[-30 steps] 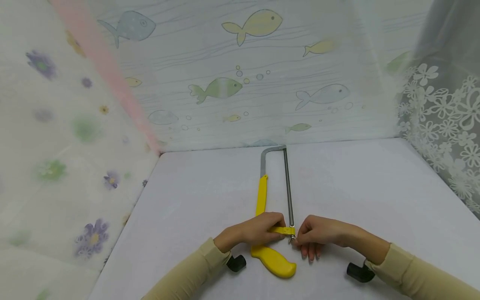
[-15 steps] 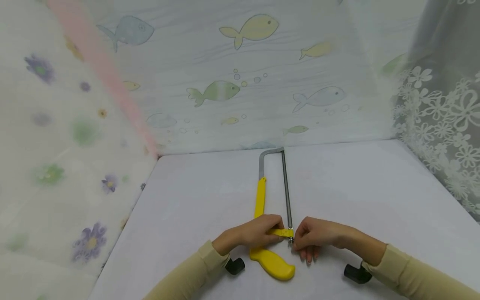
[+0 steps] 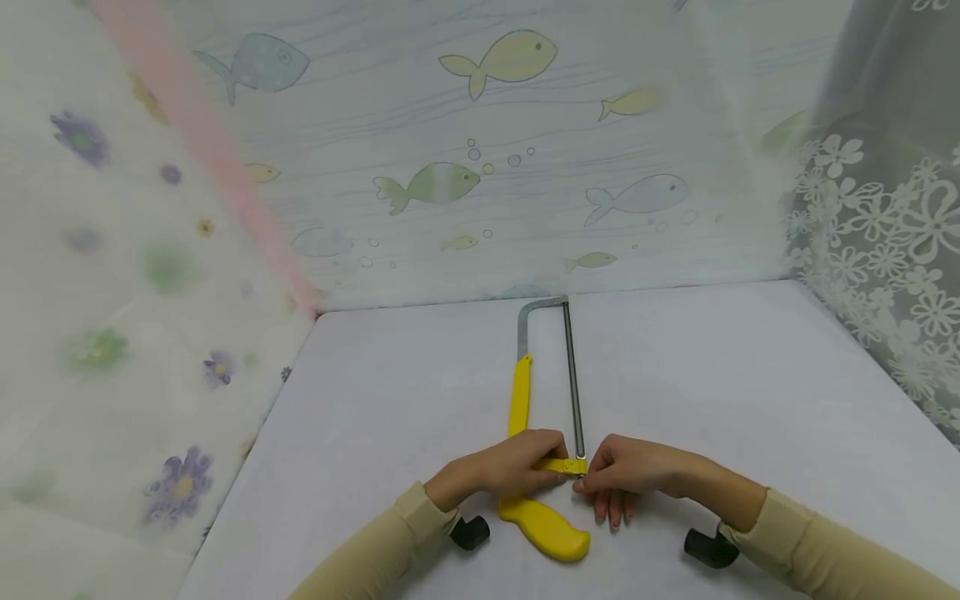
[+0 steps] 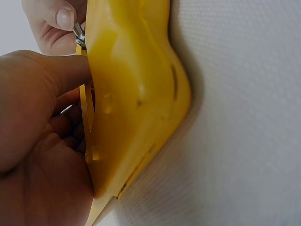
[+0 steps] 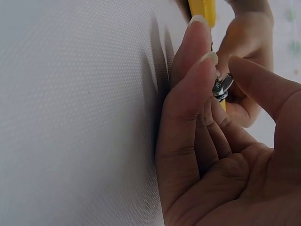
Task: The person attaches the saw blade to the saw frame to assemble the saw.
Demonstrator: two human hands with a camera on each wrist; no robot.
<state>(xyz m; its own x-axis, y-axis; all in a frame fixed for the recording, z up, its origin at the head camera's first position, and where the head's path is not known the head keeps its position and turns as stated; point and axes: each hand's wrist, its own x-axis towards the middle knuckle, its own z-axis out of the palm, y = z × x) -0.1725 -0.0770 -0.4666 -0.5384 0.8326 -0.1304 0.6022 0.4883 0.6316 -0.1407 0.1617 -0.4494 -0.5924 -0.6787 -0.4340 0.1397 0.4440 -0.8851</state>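
Note:
A hacksaw [image 3: 547, 530] with a yellow handle and grey front frame lies on the white table, its handle nearest me. Its blade [image 3: 573, 375] runs along the right side. My left hand [image 3: 517, 460] grips the yellow frame just above the handle, with fingers curled around it under the blade mount. At the near end of the blade is a silver wing nut [image 5: 222, 88], which my right hand [image 3: 637, 468] pinches at the thumb. The left wrist view has the right thumb against that wing nut [image 4: 79, 33]. The right hand's other fingers hang loosely by the tabletop.
A white cloth covers the table [image 3: 390, 392]. Behind it hangs a curtain [image 3: 337, 125] printed with fish, a flowered sheet [image 3: 150, 350] is at left, and lace [image 3: 877, 217] at right. Black wrist mounts show below both cuffs.
The right hand's fingertips have shifted slightly left over the wing nut, which they now mostly cover. The left hand keeps its grip, and the hacksaw stays in place; the view dipped slightly.

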